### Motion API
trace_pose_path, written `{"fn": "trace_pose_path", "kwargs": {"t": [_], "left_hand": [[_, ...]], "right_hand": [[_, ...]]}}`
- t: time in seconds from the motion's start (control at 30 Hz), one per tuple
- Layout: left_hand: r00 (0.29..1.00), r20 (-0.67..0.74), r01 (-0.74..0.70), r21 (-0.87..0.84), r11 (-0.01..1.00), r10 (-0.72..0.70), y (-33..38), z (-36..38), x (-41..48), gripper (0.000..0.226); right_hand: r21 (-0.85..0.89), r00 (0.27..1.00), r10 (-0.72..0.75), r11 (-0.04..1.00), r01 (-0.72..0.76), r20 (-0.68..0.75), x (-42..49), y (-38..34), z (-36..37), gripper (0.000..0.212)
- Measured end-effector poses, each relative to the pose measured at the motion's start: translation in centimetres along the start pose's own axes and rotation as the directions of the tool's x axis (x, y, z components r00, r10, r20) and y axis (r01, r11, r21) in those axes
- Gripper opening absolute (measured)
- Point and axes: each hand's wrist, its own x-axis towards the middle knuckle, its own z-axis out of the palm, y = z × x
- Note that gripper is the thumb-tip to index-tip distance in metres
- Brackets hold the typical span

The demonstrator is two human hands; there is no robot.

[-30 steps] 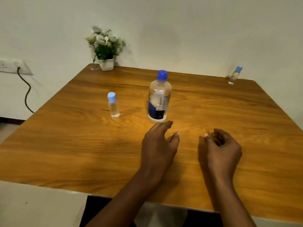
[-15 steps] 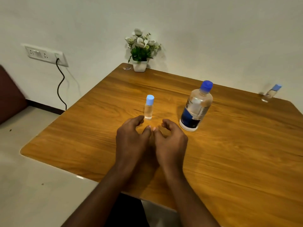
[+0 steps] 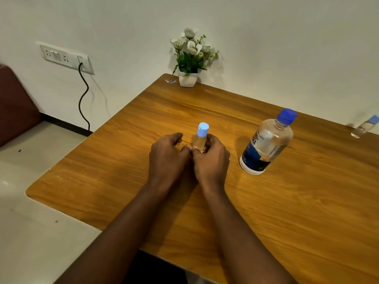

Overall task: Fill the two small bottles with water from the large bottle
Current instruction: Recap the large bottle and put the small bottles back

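Note:
A small clear bottle point(image 3: 200, 140) with a light blue cap stands upright on the wooden table point(image 3: 287, 212), a little left of centre. My right hand point(image 3: 211, 160) grips its lower body from the right, hiding the base. My left hand point(image 3: 167, 156) lies just left of it with loosely curled fingers that hold nothing; its thumb meets the right thumb. The large water bottle point(image 3: 266, 144), clear with a dark blue cap and label, stands capped to the right. A second small bottle point(image 3: 364, 127) stands at the far right edge by the wall.
A white pot of artificial flowers point(image 3: 189, 60) sits at the table's far left corner against the wall. A wall socket point(image 3: 65, 57) with a black cable point(image 3: 83, 99) is to the left, above a maroon seat point(image 3: 14, 107). The table's rounded left edge is close.
The view swung left. Both hands moved from the table's front to the small bottle, and my right hand has closed round it.

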Motion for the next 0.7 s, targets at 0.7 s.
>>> {"fn": "trace_pose_path", "kwargs": {"t": [0.7], "left_hand": [[0.972,0.138,-0.175,-0.126,0.976,0.192,4.9,2.7,-8.7,0.043]], "right_hand": [[0.043,0.991,0.044,0.998,-0.039,-0.129,-5.7,4.0,-9.9,0.013]]}}
